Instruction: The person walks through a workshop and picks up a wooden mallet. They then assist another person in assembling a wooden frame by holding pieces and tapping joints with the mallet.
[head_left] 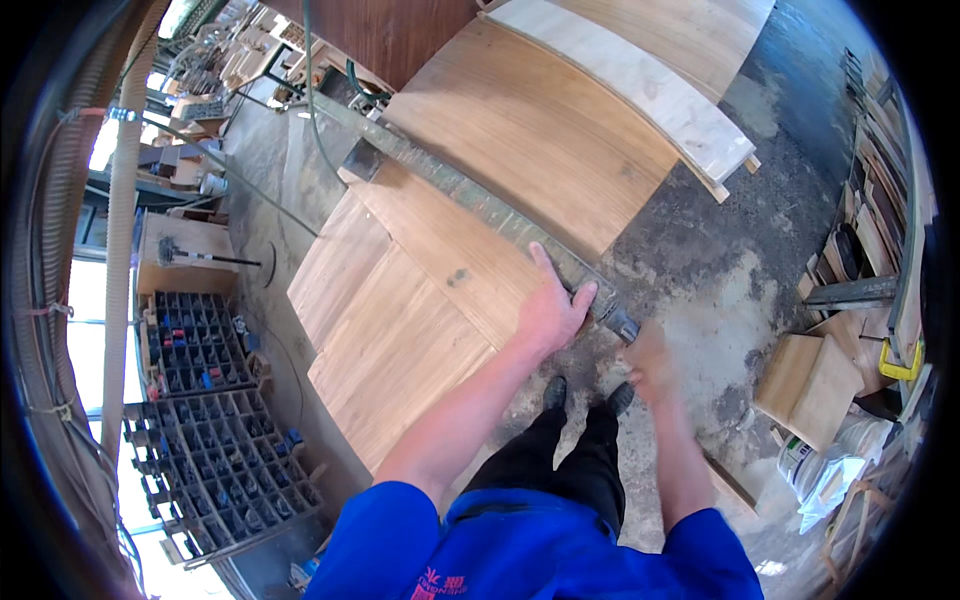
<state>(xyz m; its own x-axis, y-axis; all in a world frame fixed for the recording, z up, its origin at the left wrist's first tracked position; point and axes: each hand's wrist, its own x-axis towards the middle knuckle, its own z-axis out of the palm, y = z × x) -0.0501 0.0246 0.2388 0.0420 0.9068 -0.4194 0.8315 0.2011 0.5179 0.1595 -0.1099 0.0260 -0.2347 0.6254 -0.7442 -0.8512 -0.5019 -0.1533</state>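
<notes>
A long, worn bar clamp [470, 205] stretches diagonally along the edge of a light wooden panel [410, 300]. My left hand [548, 312] lies on the panel's near end, thumb and index finger stretched apart against the clamp's bar. At the clamp's near end is a dark screw head [622, 325]. Just beyond that end is my right hand [652, 365], smeared by motion; its fingers cannot be made out, nor whether they grip the clamp's handle. The panel shows joined boards with a stepped outline on its left side.
Past the clamp lies another wide wooden panel [540, 120], with a curved pale strip [640, 80] on it. Compartment racks [220, 470] stand at left beside hanging hoses [125, 200]. Wooden blocks [808, 385], a bucket [800, 460] and a yellow clamp [900, 362] are at right.
</notes>
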